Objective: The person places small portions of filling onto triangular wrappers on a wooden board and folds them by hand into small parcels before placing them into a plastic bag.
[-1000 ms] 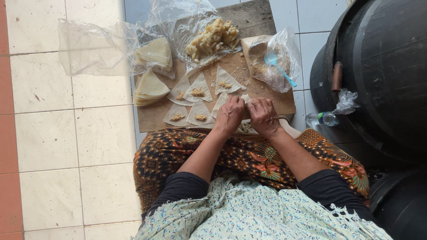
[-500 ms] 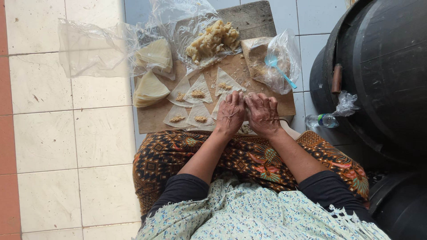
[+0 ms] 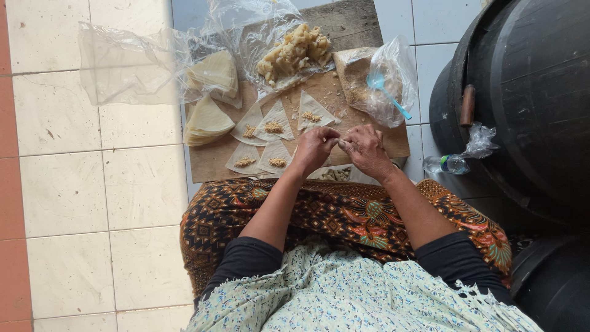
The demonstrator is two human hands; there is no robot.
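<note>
While your left hand and right hand pinch one small wrapper between fingertips above the wooden board, filled triangles lie beside them, and the filling pile beyond.

Left hand and right hand pinch together above 5 filled wrappers on the wooden board.

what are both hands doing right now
Left hand: fingers pinched shut on a small wrapper piece between the hands.
Right hand: fingers curled shut on the same piece, tips meeting the left's.
</note>
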